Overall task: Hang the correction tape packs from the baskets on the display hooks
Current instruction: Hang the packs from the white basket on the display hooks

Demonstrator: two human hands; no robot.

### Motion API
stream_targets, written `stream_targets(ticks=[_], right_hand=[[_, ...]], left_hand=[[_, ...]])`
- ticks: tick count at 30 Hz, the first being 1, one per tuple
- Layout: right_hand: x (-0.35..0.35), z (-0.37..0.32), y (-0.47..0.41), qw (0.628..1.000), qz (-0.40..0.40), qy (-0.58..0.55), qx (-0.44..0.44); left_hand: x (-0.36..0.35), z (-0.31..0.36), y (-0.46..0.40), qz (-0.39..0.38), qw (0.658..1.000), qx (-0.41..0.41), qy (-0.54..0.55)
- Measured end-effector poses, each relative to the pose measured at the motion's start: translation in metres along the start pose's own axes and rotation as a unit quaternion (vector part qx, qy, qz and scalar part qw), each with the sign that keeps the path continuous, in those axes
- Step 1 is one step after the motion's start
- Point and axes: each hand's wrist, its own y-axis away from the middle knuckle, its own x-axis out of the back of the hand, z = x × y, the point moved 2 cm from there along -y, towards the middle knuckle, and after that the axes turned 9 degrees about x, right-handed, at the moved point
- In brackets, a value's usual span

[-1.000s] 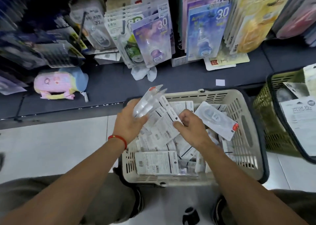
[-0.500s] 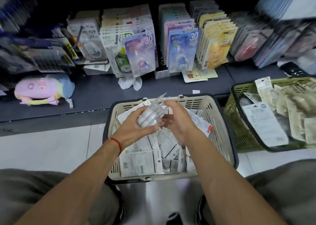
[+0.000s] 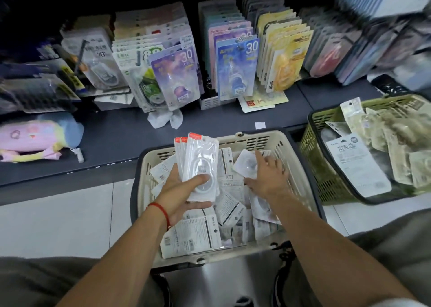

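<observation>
- Lit from overhead, brightest on the pale floor tiles (image 3: 58, 218) and on the cream basket (image 3: 263, 141).
- Dark and murky above the hanging packs (image 3: 177, 73), top edge nearly black.
- Smeared by motion blur at the right and left margins; green basket (image 3: 312, 148) soft.
- Bowed by wide-angle distortion, shelf (image 3: 116, 134) edge curving.
- Soft shadows only, mild sheen on plastic wrappers.

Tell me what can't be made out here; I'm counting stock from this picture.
- Display hooks: hidden behind the hanging packs, head view.
- How many packs the left hand holds: they overlap in the stack.
- Depth of the beige basket: top packs cover it.
- Right-hand shelves: motion-blurred.
</observation>
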Motion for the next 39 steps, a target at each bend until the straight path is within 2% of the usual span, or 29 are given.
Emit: stream_targets(ticks=[2, 4, 7, 9, 12, 14, 18, 20, 22, 24, 26, 29, 31, 32, 36, 39], right_hand=[[0.007, -0.001, 0.003, 0.999, -0.01, -0.037, -0.003], [0.022, -0.002, 0.009, 0.997, 0.016, -0.071, 0.023], [0.062, -0.023, 0.021, 0.975, 0.089, -0.148, 0.141], [0.095, -0.049, 0.029, 0.95, 0.123, -0.148, 0.248], [0.133, -0.091, 0.043, 0.919, 0.121, -0.085, 0.365], [0.145, -0.114, 0.051, 0.896, 0.119, 0.003, 0.427], [0.16, -0.137, 0.06, 0.864, 0.118, 0.125, 0.474], [0.168, -0.142, 0.059, 0.842, 0.096, 0.178, 0.501], [0.176, -0.146, 0.06, 0.823, 0.056, 0.196, 0.529], [0.184, -0.151, 0.064, 0.822, 0.03, 0.136, 0.552], [0.194, -0.153, 0.069, 0.833, 0.067, -0.009, 0.549], [0.205, -0.155, 0.072, 0.849, 0.2, -0.24, 0.426], [0.204, -0.164, 0.072, 0.853, 0.183, -0.356, 0.334], [0.204, -0.172, 0.07, 0.842, 0.155, -0.399, 0.329], [0.223, -0.207, 0.066, 0.787, 0.159, -0.487, 0.343], [0.244, -0.241, 0.061, 0.79, 0.141, -0.464, 0.374]], left_hand=[[0.001, 0.009, -0.002, -0.004, 1.0, 0.001, 0.008], [0.001, 0.02, -0.002, -0.008, 1.0, 0.003, 0.017], [0.004, 0.035, 0.005, -0.015, 0.998, 0.012, 0.055], [0.005, 0.046, 0.013, -0.028, 0.994, 0.011, 0.102], [0.001, 0.065, 0.025, -0.059, 0.984, -0.004, 0.166], [-0.009, 0.078, 0.032, -0.103, 0.977, -0.013, 0.187], [-0.024, 0.092, 0.048, -0.228, 0.954, -0.008, 0.196], [-0.021, 0.095, 0.054, -0.259, 0.946, -0.031, 0.193], [-0.015, 0.099, 0.061, -0.257, 0.95, -0.064, 0.167], [-0.01, 0.104, 0.067, -0.233, 0.959, -0.09, 0.135], [-0.007, 0.111, 0.073, -0.214, 0.963, -0.108, 0.124], [-0.005, 0.127, 0.085, -0.201, 0.962, -0.124, 0.14], [-0.005, 0.143, 0.093, -0.195, 0.961, -0.153, 0.122], [-0.006, 0.155, 0.098, -0.194, 0.96, -0.169, 0.106], [-0.005, 0.207, 0.118, -0.175, 0.957, -0.218, 0.073], [0.02, 0.229, 0.126, -0.143, 0.952, -0.26, 0.074]])
